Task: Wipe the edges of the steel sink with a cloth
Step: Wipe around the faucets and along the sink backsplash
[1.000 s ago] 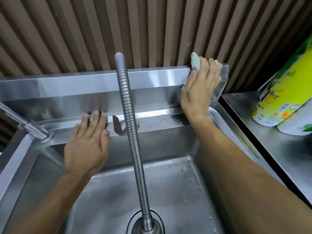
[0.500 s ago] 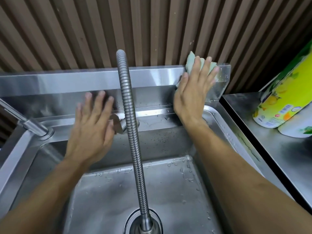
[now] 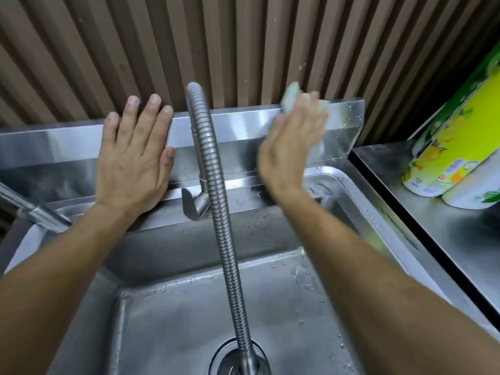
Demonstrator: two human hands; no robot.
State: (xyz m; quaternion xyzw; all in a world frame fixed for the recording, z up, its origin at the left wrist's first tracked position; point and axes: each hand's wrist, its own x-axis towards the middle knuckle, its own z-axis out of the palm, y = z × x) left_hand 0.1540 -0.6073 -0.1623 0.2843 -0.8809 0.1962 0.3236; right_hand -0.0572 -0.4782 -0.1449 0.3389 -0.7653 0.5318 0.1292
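Left hand [image 3: 134, 161] now higher, fingers straight; right hand [image 3: 292, 147] blurred, fingers pressing cloth [image 3: 290, 100].

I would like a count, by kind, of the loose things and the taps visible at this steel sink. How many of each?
Pale green cleaning cloth, under the right hand: 1
Steel taps: 2, a ribbed flexible spout and a plain tap at the left
Yellow-green printed paper-towel packs: 2
Total: 5
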